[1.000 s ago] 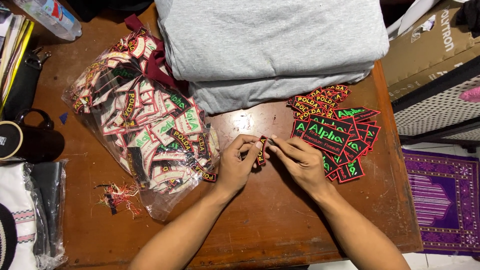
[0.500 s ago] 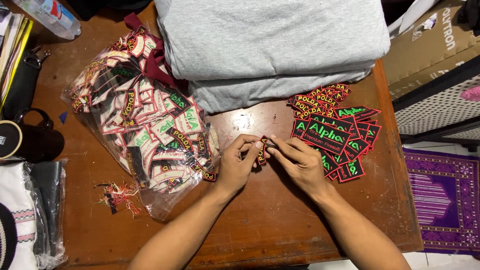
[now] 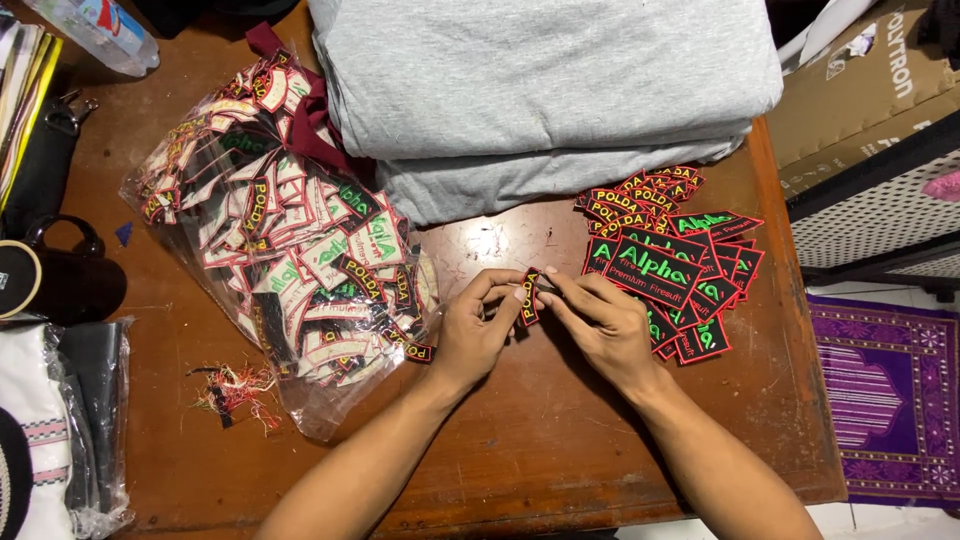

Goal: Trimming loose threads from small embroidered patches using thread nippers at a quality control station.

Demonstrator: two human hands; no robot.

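- One small embroidered patch (image 3: 529, 296), black with a red edge and yellow lettering, sits pinched between both hands near the middle of the wooden surface (image 3: 520, 440).
- Left hand (image 3: 478, 330) curls its fingers closed around the patch's left side, thumb and forefinger gripping it.
- Right hand (image 3: 600, 325) meets it from 3 o'clock, its fingertips nipped shut on the patch's upper right edge; the two hands touch at the fingertips.
- At 2 o'clock from the hands lies a loose pile of patches (image 3: 672, 260): larger black ones with green lettering below, small yellow-lettered ones on top; the right hand rests against its lower left edge.
- At 9 to 10 o'clock a clear plastic bag of patches (image 3: 290, 250) lies on its side, just beside the left hand, many patches showing their pale backs.
- At 12 o'clock a stack of folded grey cloth (image 3: 540, 90) covers the far edge of the surface.
- At 8 o'clock, near the bag's lower end, lies a tangle of thread scraps (image 3: 232, 390).
- Far out at 9 o'clock stands a dark mug (image 3: 50, 285); at 11 o'clock a plastic bottle (image 3: 100, 32) lies at the corner.
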